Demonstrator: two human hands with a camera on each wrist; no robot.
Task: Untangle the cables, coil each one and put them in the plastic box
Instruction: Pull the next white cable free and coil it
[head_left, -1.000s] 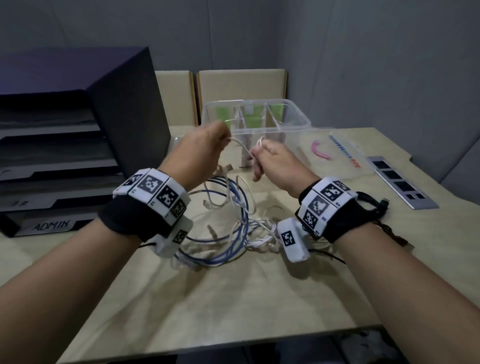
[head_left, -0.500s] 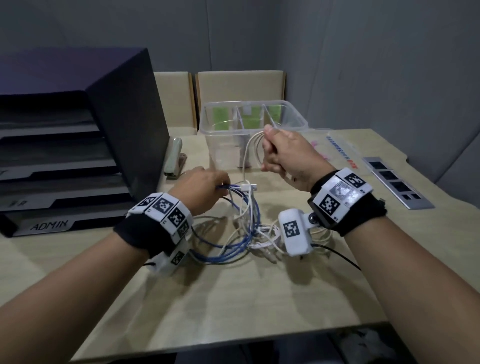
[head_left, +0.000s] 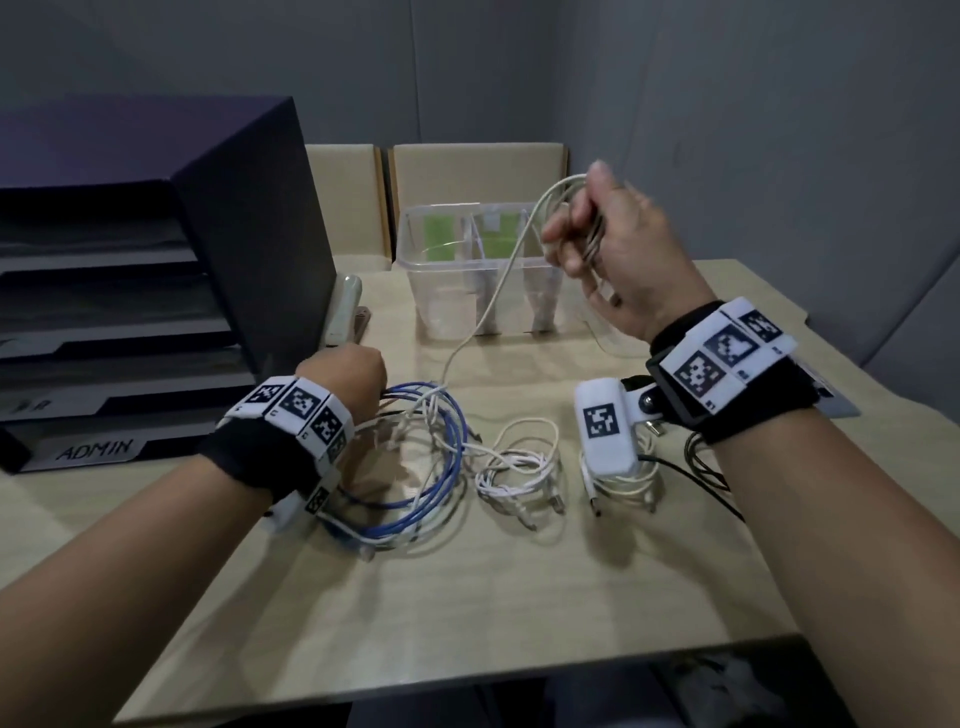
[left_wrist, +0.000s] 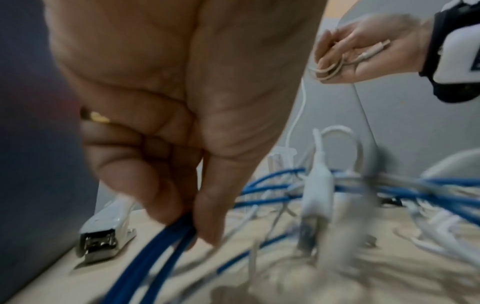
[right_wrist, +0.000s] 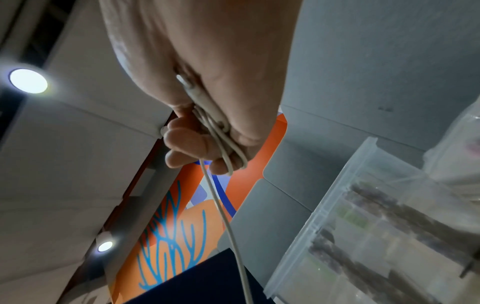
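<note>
My right hand (head_left: 597, 234) is raised in front of the clear plastic box (head_left: 415, 249) and grips several loops of a white cable (head_left: 498, 291); the loops and a plug show in its fist (right_wrist: 215, 131). That cable runs taut down to the tangle. My left hand (head_left: 348, 374) is low on the table and pinches the blue cable (left_wrist: 166, 242) strands between thumb and fingers. The blue cable (head_left: 441, 467) lies in loops mixed with white ones. Two more white cable bundles (head_left: 519, 473) lie to its right.
A black document tray (head_left: 156, 270) labelled ADMIN stands at the left. A stapler (head_left: 345, 312) lies between it and the box. The box lid (head_left: 613, 338) lies to the right of the box. Two chair backs (head_left: 478, 171) stand behind the table.
My right hand has risen and moved right, pulling the white cable out of the tangle. My left hand dropped to the table and took hold of the blue cable.
</note>
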